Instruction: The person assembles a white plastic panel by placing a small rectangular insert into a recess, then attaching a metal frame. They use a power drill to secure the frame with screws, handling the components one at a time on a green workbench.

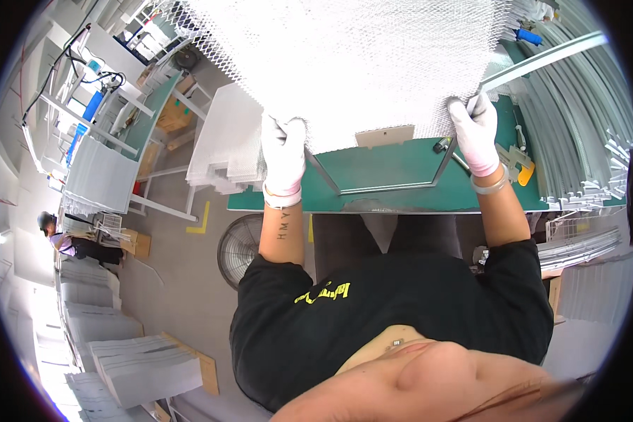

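Note:
A large sheet of bright silver-white expanded mesh [373,67] is held up in front of me by its near side. My left hand [284,155], in a white glove, grips the near left corner with its fingers closed. At the near right corner my right hand [477,135], gloved too, pinches the mesh edge. Below the sheet a thin grey metal frame [387,188] lies on the green tabletop [373,167]; the mesh hides its far part. A small tan rectangular piece [385,136] shows at the sheet's near edge.
Right of my hand lie a yellow-and-grey hand tool [525,174] and a metal bar [541,62]. Stacked pale strips [577,126] line the table's right side. Mesh sheets [225,137] are piled on the left. A floor fan [239,250] stands below; another person [84,246] is far left.

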`<action>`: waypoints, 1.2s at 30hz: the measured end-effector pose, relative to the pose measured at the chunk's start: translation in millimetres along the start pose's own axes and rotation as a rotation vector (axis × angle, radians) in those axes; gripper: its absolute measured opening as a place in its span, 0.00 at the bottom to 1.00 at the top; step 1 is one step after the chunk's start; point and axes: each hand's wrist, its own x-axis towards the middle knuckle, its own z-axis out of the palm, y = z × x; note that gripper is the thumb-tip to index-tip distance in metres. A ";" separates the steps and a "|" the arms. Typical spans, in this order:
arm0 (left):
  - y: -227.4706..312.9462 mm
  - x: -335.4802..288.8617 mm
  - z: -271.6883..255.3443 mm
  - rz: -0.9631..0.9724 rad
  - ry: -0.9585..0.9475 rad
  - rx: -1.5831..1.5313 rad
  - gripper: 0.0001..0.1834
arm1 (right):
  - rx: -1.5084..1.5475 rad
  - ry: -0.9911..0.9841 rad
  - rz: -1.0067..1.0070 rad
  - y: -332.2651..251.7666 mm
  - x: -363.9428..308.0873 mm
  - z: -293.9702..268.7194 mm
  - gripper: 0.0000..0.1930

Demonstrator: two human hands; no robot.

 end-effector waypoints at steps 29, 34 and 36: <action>-90.3 -119.7 -31.1 -0.366 -0.110 0.055 0.18 | -0.110 -0.167 0.264 99.7 -109.3 -48.1 0.17; -125.4 -144.7 -40.1 -0.386 -0.104 0.084 0.24 | -0.197 -0.152 0.242 143.4 -138.9 -62.4 0.19; -127.4 -144.3 -42.1 -0.402 -0.114 0.081 0.26 | -0.221 -0.189 0.299 147.3 -140.4 -69.6 0.19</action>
